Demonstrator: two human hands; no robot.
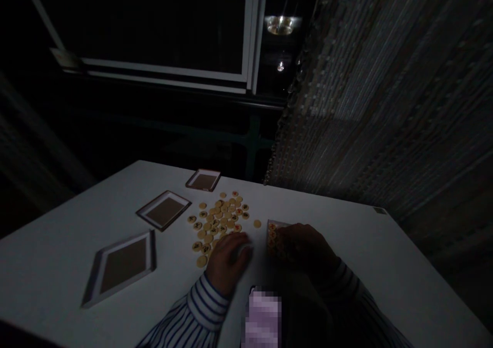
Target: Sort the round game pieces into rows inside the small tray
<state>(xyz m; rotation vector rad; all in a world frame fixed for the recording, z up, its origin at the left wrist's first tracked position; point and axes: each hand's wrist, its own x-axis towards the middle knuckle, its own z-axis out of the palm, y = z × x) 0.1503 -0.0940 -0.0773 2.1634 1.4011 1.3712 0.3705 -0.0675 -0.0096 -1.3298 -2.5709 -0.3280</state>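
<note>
Several round pale game pieces [221,217] with dark or red marks lie scattered on a white table [57,266]. My left hand [228,258] rests on the near edge of that pile, fingers curled over some pieces. My right hand [304,245] covers a small square tray [272,231] that holds a few pieces; its fingers are bent down onto it. Whether either hand grips a piece is hidden in the dark. Both sleeves are striped.
Three shallow square trays with brown insides lie to the left: a near tray [121,267], a middle tray [164,210] and a far tray [203,180]. A patterned curtain [385,91] hangs at the right. A dark window [154,29] stands behind the table.
</note>
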